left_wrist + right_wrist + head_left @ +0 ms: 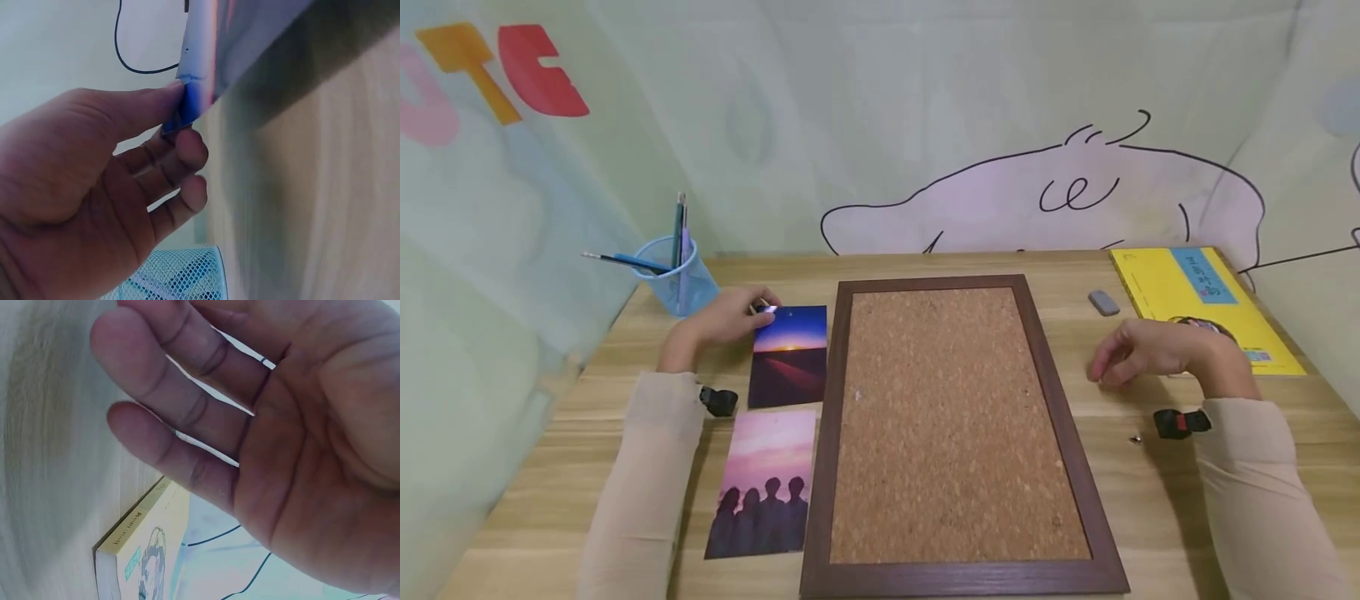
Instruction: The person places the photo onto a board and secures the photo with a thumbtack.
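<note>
In the head view my left hand (724, 319) pinches the upper left corner of a sunset picture (788, 354). The left wrist view has the thumb and a finger of the left hand (106, 169) on the blue corner of that picture (197, 94). Below it lies a pink picture with silhouettes (764, 483). A brown-framed cork board (955, 425) lies to the right of both. My right hand (1157, 350) hovers over the table right of the board, holding nothing; its fingers are loosely bent in the right wrist view (250, 425).
A blue mesh cup (679, 287) with pencils stands at the back left. At the right lie a grey eraser (1103, 302) and a yellow book (1206, 304). Small metal bits (1136, 439) lie near the right wrist. A printed cloth (880, 108) hangs behind the table.
</note>
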